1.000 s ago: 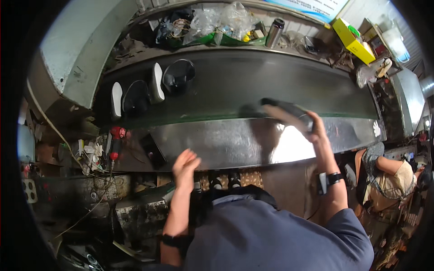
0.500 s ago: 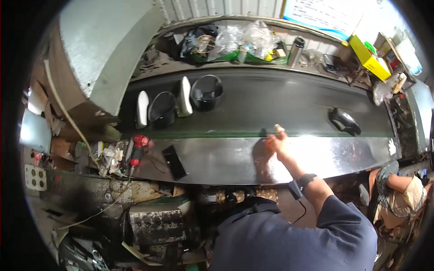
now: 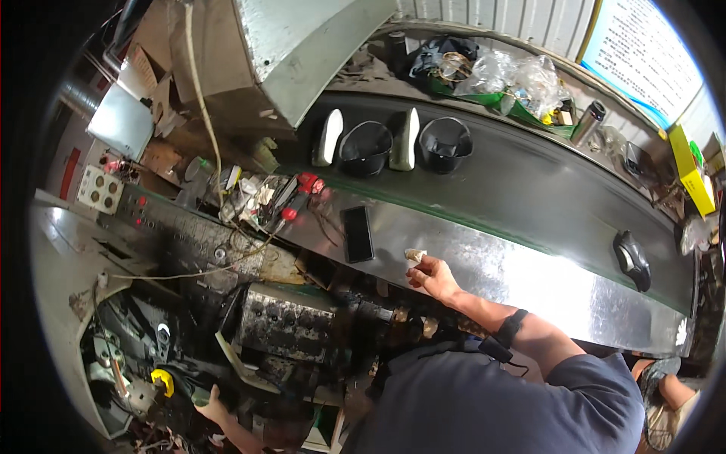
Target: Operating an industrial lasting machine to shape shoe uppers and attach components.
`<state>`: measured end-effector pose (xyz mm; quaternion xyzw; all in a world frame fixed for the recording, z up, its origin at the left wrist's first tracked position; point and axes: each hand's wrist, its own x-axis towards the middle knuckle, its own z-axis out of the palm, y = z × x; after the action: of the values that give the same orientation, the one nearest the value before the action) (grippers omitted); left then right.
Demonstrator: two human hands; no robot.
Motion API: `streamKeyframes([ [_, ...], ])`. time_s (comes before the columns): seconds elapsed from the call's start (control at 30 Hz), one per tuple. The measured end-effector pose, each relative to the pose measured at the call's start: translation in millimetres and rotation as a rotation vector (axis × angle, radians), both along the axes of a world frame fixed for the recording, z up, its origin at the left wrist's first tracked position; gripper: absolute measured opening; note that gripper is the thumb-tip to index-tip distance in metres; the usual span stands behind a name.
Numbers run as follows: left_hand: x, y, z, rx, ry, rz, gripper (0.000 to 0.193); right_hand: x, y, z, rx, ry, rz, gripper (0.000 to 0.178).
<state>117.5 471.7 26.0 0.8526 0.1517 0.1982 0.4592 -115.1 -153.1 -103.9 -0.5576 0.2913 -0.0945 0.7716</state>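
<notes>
Over the bare metal ledge (image 3: 491,253), my right hand (image 3: 432,280) pinches a small crumpled whitish-tan scrap (image 3: 414,256) between thumb and fingers. A black phone (image 3: 358,234) lies on the ledge, left of that hand. Down at the lower left, my left hand (image 3: 216,411) is closed on a small dull-green thing (image 3: 200,396), whose kind I cannot make out. It is beside a machine with a yellow part (image 3: 162,382). A black shoe (image 3: 632,261) rests at the right end of the dark conveyor belt (image 3: 522,181).
Two pale, sole-shaped pieces (image 3: 328,138) stand alternating with two black tubs (image 3: 365,148) on the belt. A red-and-black corded tool (image 3: 306,185) lies at the ledge's left end. Behind are plastic bags (image 3: 522,79) and a flask (image 3: 588,123). A blackened metal box (image 3: 283,321) stands below.
The view has swung left, so the belt now slants. My right hand has drawn back from the belt's edge toward the phone, still holding the scrap. My left hand has come into view.
</notes>
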Motion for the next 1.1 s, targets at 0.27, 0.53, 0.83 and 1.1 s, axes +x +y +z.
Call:
streamKeyframes([
  [0.27, -80.5, -243.2, 27.8, -0.874, 0.365, -0.149, 0.05, 7.3, 24.9, 77.4, -0.136, -0.064, 0.177, 0.055],
  [0.53, -164.4, -444.7, 34.6, -0.557, 0.239, -1.284, 0.098, 20.5, 45.2, 139.7, 0.252, -0.414, -0.315, 0.064],
  [0.83, -139.2, -557.4, 99.9, -0.72, 0.204, -1.823, 0.086, -83.6, 5.3, 143.3, 0.083, -0.507, -0.32, 0.091],
  [1.1, -172.8, -569.5, 91.2, -0.704, 0.238, -1.907, 0.046, -120.8, 7.2, 130.7, 0.012, -0.553, -0.343, 0.092],
])
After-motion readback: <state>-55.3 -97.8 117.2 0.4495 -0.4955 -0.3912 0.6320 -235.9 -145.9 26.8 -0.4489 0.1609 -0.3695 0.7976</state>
